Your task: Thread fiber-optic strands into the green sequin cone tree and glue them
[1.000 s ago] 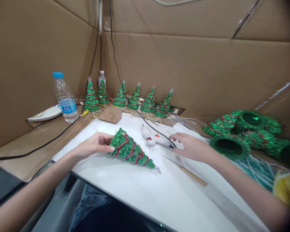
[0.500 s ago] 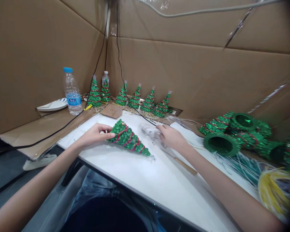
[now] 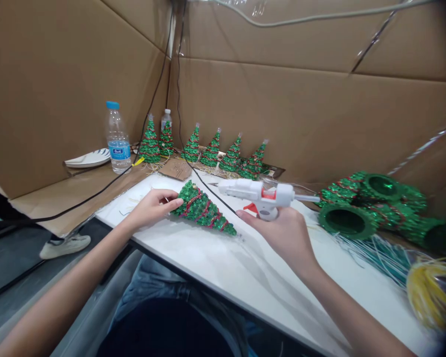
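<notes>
Lying on its side over the white table is a green glittery Christmas tree (image 3: 205, 209) with red garland, its tip pointing right and toward me. My left hand (image 3: 156, 207) is closed on the tree's wide base end. In my right hand (image 3: 288, 238) I hold a white hot glue gun (image 3: 260, 192) by its handle. The gun is raised above the table, with its nozzle pointing left and a glue stick sticking out of the back. My right fingers are wrapped round the grip, near the red trigger.
Several finished-looking trees (image 3: 210, 149) stand along the cardboard wall. More hollow green trees (image 3: 347, 221) are piled at the right beside bundled yellow wires (image 3: 429, 292). A water bottle (image 3: 119, 148) stands at the back left. A black cable (image 3: 208, 187) crosses the table.
My right hand has lifted the glue gun off the table and turned it so the nozzle points left. My left hand still holds the tree.
</notes>
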Available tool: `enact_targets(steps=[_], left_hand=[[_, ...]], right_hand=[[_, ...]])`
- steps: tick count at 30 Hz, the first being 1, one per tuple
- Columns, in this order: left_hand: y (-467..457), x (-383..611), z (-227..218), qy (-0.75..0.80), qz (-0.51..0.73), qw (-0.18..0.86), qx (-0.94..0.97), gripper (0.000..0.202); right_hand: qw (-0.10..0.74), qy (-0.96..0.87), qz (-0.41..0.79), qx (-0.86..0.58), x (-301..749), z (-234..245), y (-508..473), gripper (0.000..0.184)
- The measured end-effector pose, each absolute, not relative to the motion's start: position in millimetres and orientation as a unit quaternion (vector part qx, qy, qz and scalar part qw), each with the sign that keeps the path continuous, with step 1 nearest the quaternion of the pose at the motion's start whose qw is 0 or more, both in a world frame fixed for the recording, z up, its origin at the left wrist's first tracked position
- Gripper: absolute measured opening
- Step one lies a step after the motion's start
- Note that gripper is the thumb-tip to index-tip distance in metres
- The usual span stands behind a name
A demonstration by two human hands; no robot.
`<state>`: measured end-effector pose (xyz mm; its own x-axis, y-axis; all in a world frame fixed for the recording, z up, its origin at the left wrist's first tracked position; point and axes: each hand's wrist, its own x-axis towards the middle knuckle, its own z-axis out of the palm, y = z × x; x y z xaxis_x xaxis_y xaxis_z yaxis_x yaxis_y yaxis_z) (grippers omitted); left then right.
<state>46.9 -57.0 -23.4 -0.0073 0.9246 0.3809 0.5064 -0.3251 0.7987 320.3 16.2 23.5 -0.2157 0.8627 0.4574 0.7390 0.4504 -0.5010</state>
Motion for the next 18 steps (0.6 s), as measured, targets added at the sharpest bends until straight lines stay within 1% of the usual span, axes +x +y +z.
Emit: enact_targets(steps=[5, 9, 14, 18], left_hand=[[-59, 48, -22, 0.531, 0.465, 0.215, 0.676, 0.039], [-60, 49, -21, 0.528, 0.465, 0.205, 0.680, 0.039], [-59, 48, -22, 0.525, 0.467, 0.190, 0.685, 0.040], [-59, 48, -23, 0.525, 0.466, 0.192, 0.686, 0.039]], right_hand=[[0.358, -0.790, 0.032, -0.497, 312, 9, 1, 0.043], [0.389, -0.803, -0.022, -0.452, 310, 3, -3, 0.033], [0.373, -0.809, -0.024, -0.454, 312, -2, -7, 0.024], [0.395, -0.816, -0.055, -0.419, 311, -5, -7, 0.022]])
